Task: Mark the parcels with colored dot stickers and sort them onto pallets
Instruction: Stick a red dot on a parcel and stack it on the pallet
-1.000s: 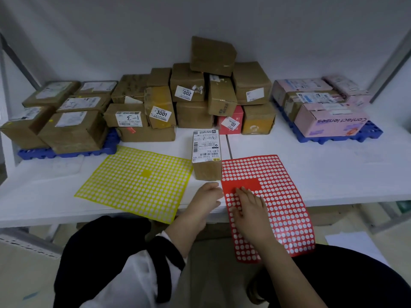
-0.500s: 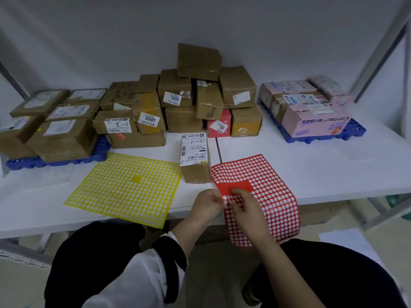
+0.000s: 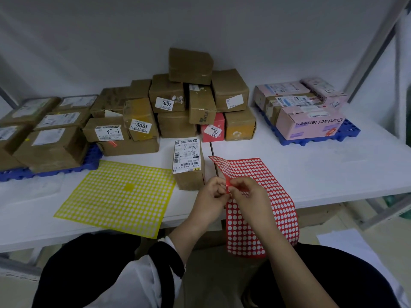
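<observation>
Red dot-sticker sheet [image 3: 264,196]: now lifted off the white table [image 3: 333,170], earlier flat.
Left hand [image 3: 211,196]: fingertips pinching sheet's edge.
Right hand [image 3: 249,194]: fingertips pinching beside it.
Labelled brown cardboard parcel [image 3: 189,165]: unmoved, just behind the hands.

A red sticker sheet [image 3: 266,192], mostly emptied white circles, curled up off the shelf's front edge and hung over it. A yellow sheet [image 3: 117,196] lay flat near the front edge, left of it. One brown parcel [image 3: 188,165], label up, stood between them. More parcels [image 3: 178,103] were piled at the back; others sat on blue pallets at the left [image 3: 51,172] and right [image 3: 347,134] ends.
</observation>
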